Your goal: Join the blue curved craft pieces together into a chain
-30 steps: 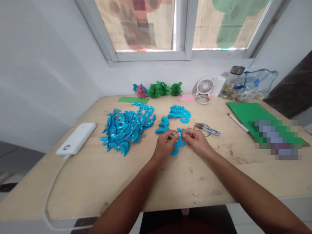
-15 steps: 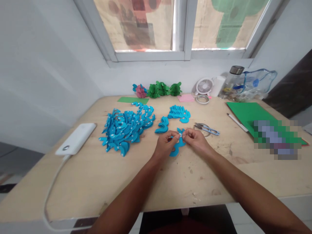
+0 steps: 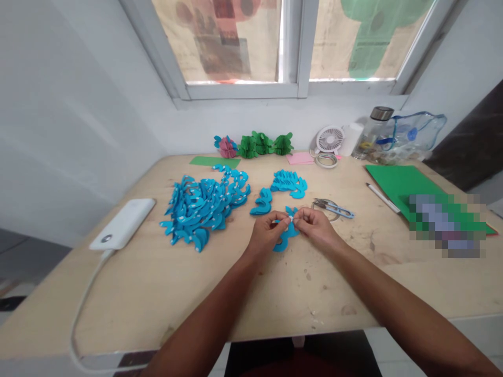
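My left hand (image 3: 266, 234) and my right hand (image 3: 316, 226) meet at the middle of the wooden table (image 3: 157, 293). Both pinch a small blue paper cutout (image 3: 285, 236) between fingertips, with a tiny white bit at the pinch point. A large pile of the same blue cutouts (image 3: 202, 205) lies to the left. Two smaller groups of blue cutouts (image 3: 290, 183) (image 3: 262, 201) sit just beyond my hands. Small blue-handled snips (image 3: 334, 208) rest right of my right hand.
A white power bank (image 3: 123, 222) with a cable sits at the left. Green paper sheets (image 3: 408, 188) and a pen (image 3: 383, 197) lie at the right. Along the wall stand paper flowers (image 3: 255, 145), a small fan (image 3: 330, 139), tape rolls (image 3: 326, 159), a bottle (image 3: 373, 131) and a clear pouch (image 3: 412, 133).
My fingertips shifted slightly on the blue cutout; the hands stay in the same spot. Nothing else has moved.
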Demonstrator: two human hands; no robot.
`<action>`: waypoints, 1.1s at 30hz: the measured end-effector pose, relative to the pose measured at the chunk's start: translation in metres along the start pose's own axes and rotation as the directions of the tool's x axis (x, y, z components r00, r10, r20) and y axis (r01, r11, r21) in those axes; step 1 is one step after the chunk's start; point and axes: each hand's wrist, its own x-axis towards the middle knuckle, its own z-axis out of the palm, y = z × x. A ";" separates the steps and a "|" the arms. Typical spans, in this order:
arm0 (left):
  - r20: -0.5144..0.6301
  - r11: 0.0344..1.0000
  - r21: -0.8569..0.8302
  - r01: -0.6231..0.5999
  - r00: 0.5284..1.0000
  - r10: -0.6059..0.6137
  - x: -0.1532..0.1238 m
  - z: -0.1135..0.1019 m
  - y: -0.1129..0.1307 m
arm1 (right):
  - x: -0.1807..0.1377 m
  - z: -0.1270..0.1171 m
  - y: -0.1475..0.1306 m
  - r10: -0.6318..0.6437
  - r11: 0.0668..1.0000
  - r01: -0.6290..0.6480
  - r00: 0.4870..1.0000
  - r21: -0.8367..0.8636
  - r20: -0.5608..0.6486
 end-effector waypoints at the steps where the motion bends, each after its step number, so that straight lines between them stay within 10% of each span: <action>1: -0.001 1.000 0.001 -0.006 1.000 0.006 0.000 0.000 -0.001 | 0.000 0.000 0.000 -0.006 1.000 0.006 1.000 0.001 0.000; 21: 0.005 0.999 -0.045 0.018 1.000 -0.017 0.002 -0.001 -0.003 | 0.001 -0.005 -0.004 -0.047 0.999 0.047 0.995 0.000 -0.089; 33: 0.008 0.999 -0.037 0.023 1.000 -0.022 0.003 -0.001 -0.005 | -0.003 -0.007 -0.001 -0.362 0.873 0.335 0.932 -0.356 -0.010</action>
